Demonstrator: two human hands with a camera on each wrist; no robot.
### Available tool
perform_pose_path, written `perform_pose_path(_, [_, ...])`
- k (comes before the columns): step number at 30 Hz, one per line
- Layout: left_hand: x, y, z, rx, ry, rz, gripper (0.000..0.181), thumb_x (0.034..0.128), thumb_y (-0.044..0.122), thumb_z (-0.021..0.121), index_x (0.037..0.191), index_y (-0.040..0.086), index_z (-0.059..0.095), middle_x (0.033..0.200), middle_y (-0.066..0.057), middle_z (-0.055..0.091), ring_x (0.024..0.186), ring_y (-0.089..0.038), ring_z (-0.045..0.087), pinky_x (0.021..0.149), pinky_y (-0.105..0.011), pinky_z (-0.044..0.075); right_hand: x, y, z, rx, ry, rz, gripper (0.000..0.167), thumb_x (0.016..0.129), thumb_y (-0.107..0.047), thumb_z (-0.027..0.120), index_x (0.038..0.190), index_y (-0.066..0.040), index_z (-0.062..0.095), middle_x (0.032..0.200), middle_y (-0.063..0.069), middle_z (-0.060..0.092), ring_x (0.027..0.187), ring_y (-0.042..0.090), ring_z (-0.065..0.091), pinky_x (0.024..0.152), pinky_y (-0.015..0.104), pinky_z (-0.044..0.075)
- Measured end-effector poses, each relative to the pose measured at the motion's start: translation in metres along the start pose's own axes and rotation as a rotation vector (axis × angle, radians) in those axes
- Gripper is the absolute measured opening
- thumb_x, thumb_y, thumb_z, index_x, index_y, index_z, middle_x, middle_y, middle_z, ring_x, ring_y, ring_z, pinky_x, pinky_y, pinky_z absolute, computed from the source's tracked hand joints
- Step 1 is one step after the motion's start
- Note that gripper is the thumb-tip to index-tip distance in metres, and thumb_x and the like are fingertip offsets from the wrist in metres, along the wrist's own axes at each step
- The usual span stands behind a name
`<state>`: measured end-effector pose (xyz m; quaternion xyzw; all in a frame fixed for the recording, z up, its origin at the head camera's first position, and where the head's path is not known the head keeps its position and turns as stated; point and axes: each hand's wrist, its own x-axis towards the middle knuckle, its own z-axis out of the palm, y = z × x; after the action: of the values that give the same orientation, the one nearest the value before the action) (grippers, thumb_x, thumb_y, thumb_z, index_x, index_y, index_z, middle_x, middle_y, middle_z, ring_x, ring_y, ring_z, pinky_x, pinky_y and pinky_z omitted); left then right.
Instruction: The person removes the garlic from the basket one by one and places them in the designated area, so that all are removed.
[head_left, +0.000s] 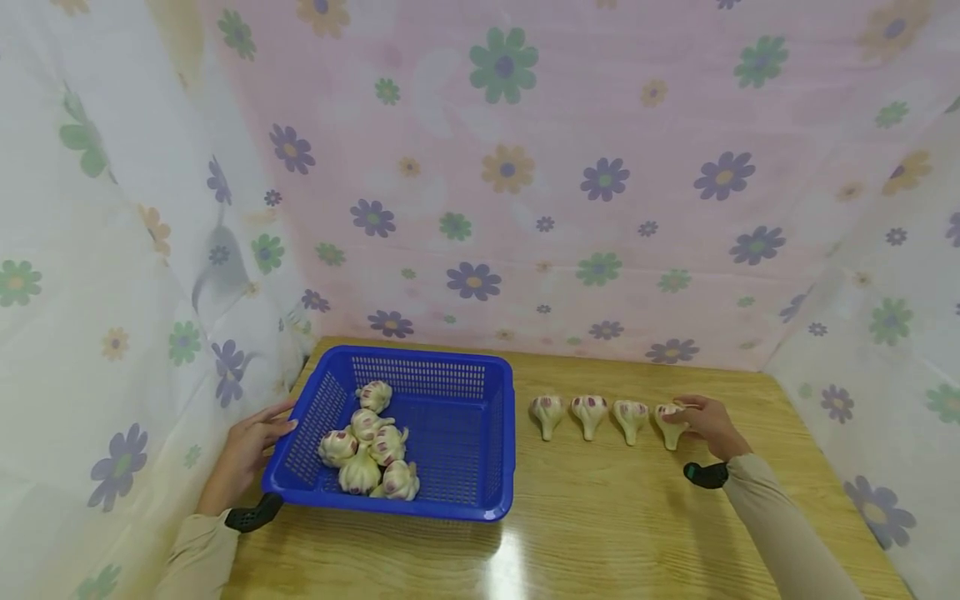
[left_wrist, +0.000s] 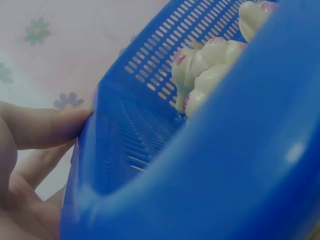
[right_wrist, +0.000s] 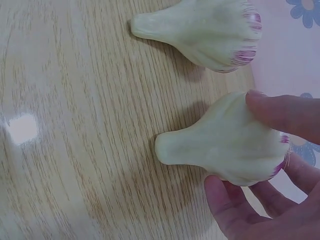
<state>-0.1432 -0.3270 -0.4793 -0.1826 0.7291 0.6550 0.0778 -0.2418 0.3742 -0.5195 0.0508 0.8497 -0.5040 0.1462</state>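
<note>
Several garlic bulbs lie in a row on the wooden table, stems toward the person. My right hand [head_left: 708, 425] holds the rightmost garlic bulb [right_wrist: 235, 140], its thumb on one side and fingers on the other. That bulb rests at the table surface beside its neighbouring bulb [right_wrist: 210, 32]. To the left stands a blue plastic basket [head_left: 390, 508] with slotted walls. My left hand [head_left: 243, 454] grips its left rim, with a digit [left_wrist: 55, 125] on the edge and other fingers behind the wall. A cluster of garlic bulbs [head_left: 360, 472] sits in the basket's left half.
The wooden table [head_left: 592, 525] meets a flowered pink curtain [head_left: 555, 308] at the back. White flowered sheets close in the left and right sides. A black wrist device [head_left: 707, 475] is on the right wrist, another [head_left: 255, 514] on the left.
</note>
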Motion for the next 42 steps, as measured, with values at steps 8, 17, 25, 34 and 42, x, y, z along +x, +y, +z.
perform_pose_path(8, [0.001, -0.001, 0.0, -0.002, -0.001, 0.006, 0.063, 0.0924, 0.025, 0.062, 0.146, 0.007, 0.034, 0.104, 0.009, 0.064, 0.088, -0.01, 0.064, 0.076, -0.034, 0.054, 0.0, -0.001, -0.002, -0.021, 0.012, -0.01, 0.069, 0.09, -0.018, 0.063, 0.141, 0.012, 0.028, 0.141, 0.035, 0.028, 0.12, 0.048, 0.042, 0.09, 0.053, 0.045])
perform_pose_path(17, [0.001, -0.002, 0.0, -0.004, 0.004, 0.011, 0.063, 0.0923, 0.025, 0.062, 0.146, 0.005, 0.034, 0.102, 0.009, 0.064, 0.087, -0.01, 0.064, 0.076, -0.033, 0.054, -0.004, -0.005, -0.003, -0.05, 0.016, -0.017, 0.064, 0.09, -0.01, 0.062, 0.14, 0.013, 0.03, 0.135, 0.038, 0.035, 0.099, 0.032, 0.059, 0.084, 0.053, 0.047])
perform_pose_path(25, [0.0, -0.002, 0.0, -0.008, -0.002, 0.014, 0.063, 0.093, 0.024, 0.061, 0.146, 0.005, 0.034, 0.101, 0.009, 0.065, 0.087, -0.01, 0.065, 0.075, -0.034, 0.054, -0.003, -0.007, -0.005, -0.074, -0.033, 0.0, 0.072, 0.088, -0.01, 0.063, 0.143, 0.012, 0.022, 0.137, 0.039, 0.03, 0.108, 0.043, 0.053, 0.085, 0.056, 0.045])
perform_pose_path(34, [-0.001, -0.002, 0.0, -0.007, -0.004, 0.015, 0.063, 0.0925, 0.024, 0.062, 0.146, 0.005, 0.034, 0.101, 0.009, 0.064, 0.087, -0.01, 0.064, 0.075, -0.033, 0.054, -0.009, -0.021, -0.012, -0.084, -0.053, 0.019, 0.078, 0.089, -0.013, 0.063, 0.144, 0.013, 0.014, 0.128, 0.037, 0.041, 0.119, 0.053, 0.037, 0.091, 0.067, 0.034])
perform_pose_path(42, [-0.001, -0.001, 0.0, -0.011, -0.006, 0.019, 0.063, 0.0929, 0.024, 0.061, 0.146, 0.004, 0.034, 0.099, 0.011, 0.064, 0.087, -0.009, 0.064, 0.076, -0.032, 0.054, -0.016, -0.051, -0.018, -0.105, -0.036, -0.018, 0.074, 0.091, -0.016, 0.062, 0.144, 0.011, 0.018, 0.133, 0.039, 0.035, 0.123, 0.054, 0.031, 0.093, 0.07, 0.028])
